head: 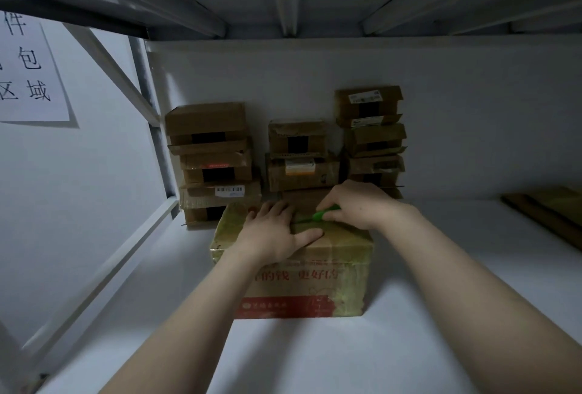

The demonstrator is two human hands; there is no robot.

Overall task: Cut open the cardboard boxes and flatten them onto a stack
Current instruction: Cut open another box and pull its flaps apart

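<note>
Left hand (273, 233) presses box (333, 267) top; right hand (356, 204) grips green cutter (324, 214) — on tape.

**Dim, blue-grey view with wide-angle stretch**

The light is low and cool. The white shelf (441, 267) is the brightest part, with a soft shadow between the forearms (195, 308). The boxes (206, 121) at the back sit in gloom, their labels too soft to read. The underside of the upper shelf (252, 15) is shaded, darkest at top left. Wide-angle distortion splays the frame bars (110, 72) and stretches the forearms toward the lower corners.
</note>
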